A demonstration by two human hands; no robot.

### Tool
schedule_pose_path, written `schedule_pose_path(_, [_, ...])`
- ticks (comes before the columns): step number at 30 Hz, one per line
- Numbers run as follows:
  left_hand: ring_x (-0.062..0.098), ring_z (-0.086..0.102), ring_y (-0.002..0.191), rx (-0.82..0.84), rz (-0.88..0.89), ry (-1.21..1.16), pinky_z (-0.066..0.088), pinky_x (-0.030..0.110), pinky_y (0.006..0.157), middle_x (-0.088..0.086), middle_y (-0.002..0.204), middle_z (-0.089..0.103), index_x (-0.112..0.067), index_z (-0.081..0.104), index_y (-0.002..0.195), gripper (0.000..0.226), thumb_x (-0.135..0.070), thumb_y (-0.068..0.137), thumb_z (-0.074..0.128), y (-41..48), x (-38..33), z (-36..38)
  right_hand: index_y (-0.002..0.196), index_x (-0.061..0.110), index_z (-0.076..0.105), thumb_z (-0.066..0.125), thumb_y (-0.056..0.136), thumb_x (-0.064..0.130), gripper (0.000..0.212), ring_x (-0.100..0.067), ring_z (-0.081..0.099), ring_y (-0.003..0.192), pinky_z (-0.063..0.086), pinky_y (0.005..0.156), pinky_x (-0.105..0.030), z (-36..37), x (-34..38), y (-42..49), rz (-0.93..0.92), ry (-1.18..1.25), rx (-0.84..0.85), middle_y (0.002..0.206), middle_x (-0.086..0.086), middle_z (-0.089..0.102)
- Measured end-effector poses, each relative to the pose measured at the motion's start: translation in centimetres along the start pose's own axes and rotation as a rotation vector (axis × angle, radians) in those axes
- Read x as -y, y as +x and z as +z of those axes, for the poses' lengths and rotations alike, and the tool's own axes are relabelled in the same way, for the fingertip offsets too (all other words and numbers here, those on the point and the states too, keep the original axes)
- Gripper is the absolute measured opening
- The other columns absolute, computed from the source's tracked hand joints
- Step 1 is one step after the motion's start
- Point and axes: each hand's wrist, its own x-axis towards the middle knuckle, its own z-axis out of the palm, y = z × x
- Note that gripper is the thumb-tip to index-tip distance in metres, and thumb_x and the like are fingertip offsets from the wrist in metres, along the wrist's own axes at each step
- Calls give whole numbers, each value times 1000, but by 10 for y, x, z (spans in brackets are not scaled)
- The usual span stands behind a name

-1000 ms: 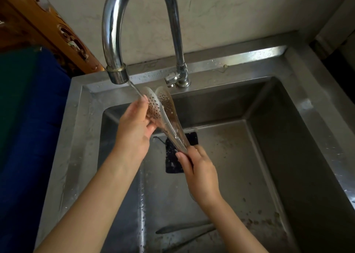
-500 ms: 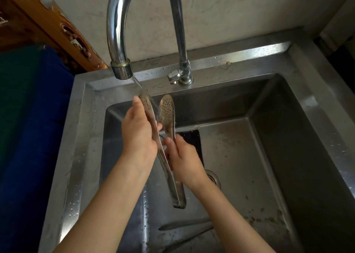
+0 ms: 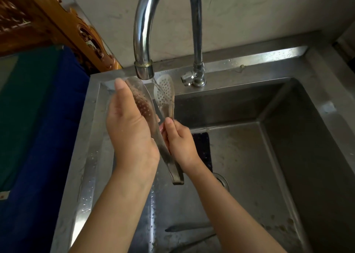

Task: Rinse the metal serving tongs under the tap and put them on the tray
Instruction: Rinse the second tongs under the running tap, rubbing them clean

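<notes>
Tongs (image 3: 165, 147) at 12 o'clock over the sink (image 3: 288, 156), spoon ends apart under the tap (image 3: 143, 71). Left hand (image 3: 130, 129) clamped on the left blade, right hand (image 3: 179, 139) pinching the right arm. Best to rub both perforated faces w/ water running through, turning slowly. Vs 0.5 s ago: blades spread wider, stream now hits the right one. No tray in view.

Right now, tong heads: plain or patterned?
Patterned: the tongs have silver metal heads perforated with small round holes, clearest in the head view.
</notes>
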Motion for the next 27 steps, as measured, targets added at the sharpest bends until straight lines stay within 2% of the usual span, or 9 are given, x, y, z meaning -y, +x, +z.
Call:
schedule_pose_path(4, [-3, 66, 79, -33, -19, 11, 51, 27, 75, -24, 72, 69, -35, 63, 77, 26, -49, 91, 46, 3, 2, -1, 65, 21, 55, 36, 100, 23, 40, -16, 47, 54, 38, 48, -10, 1, -2, 7, 24, 17, 12, 63, -16, 49])
schedule_pose_path(7, [-7, 65, 77, -23, -54, -15, 49, 28, 82, -28, 70, 69, -39, 63, 73, 26, -49, 90, 47, 8, 5, -4, 64, 22, 54, 37, 100, 24, 40, 0, 44, 46, 39, 51, -10, 1, -6, 13, 5, -4, -2, 54, 1, 46])
schedule_pose_path(9, [-6, 62, 82, 24, -83, -36, 47, 27, 82, -28, 73, 68, -42, 64, 75, 25, -51, 90, 46, 15, 12, -6, 67, 21, 55, 37, 100, 25, 38, 2, 43, 46, 38, 53, -13, -2, -8, 15, -9, -32, -44, 53, 8, 44])
schedule_pose_path(12, [1, 57, 93, 119, -152, -53, 43, 25, 82, -17, 92, 64, -31, 62, 97, 25, -48, 91, 45, 25, 25, -3, 70, 21, 55, 39, 99, 29, 34, 0, 40, 48, 36, 52, -19, -15, -8, 15, -48, -96, -128, 54, 10, 44])
schedule_pose_path(16, [3, 46, 65, 269, -172, -75, 40, 19, 63, -11, 73, 49, -24, 59, 91, 8, -26, 93, 52, 33, 46, 10, 80, 15, 59, 49, 95, 26, 22, 0, 41, 50, 34, 52, -16, -41, 0, 9, -111, -108, -225, 52, 14, 49])
schedule_pose_path(18, [5, 49, 65, 308, -235, -112, 46, 20, 59, -7, 79, 53, -16, 58, 111, 19, -16, 93, 51, 37, 56, 13, 84, 12, 60, 57, 91, 22, 12, 3, 46, 53, 37, 54, -10, -53, 7, 3, -158, -67, -235, 56, 17, 53])
schedule_pose_path(20, [11, 58, 72, 328, -307, -121, 53, 21, 61, 0, 89, 62, -7, 51, 126, 32, -16, 96, 45, 41, 60, 13, 88, 10, 61, 64, 87, 16, 7, 1, 51, 57, 46, 56, -15, -65, 14, -1, -184, 14, -200, 61, 13, 56])
schedule_pose_path(25, [17, 68, 89, 460, -360, -105, 58, 35, 73, 5, 106, 68, -9, 47, 130, 35, -22, 99, 37, 44, 58, 18, 85, 9, 62, 66, 82, 3, 8, -6, 56, 59, 51, 58, -19, -82, 26, -7, -179, 188, -147, 60, 10, 60])
schedule_pose_path(27, [19, 69, 91, 487, -379, -119, 57, 36, 71, 5, 107, 69, -9, 48, 131, 36, -23, 100, 37, 44, 55, 22, 86, 5, 62, 66, 82, 2, 7, -15, 57, 64, 52, 61, -25, -86, 27, -9, -177, 217, -152, 65, -2, 61])
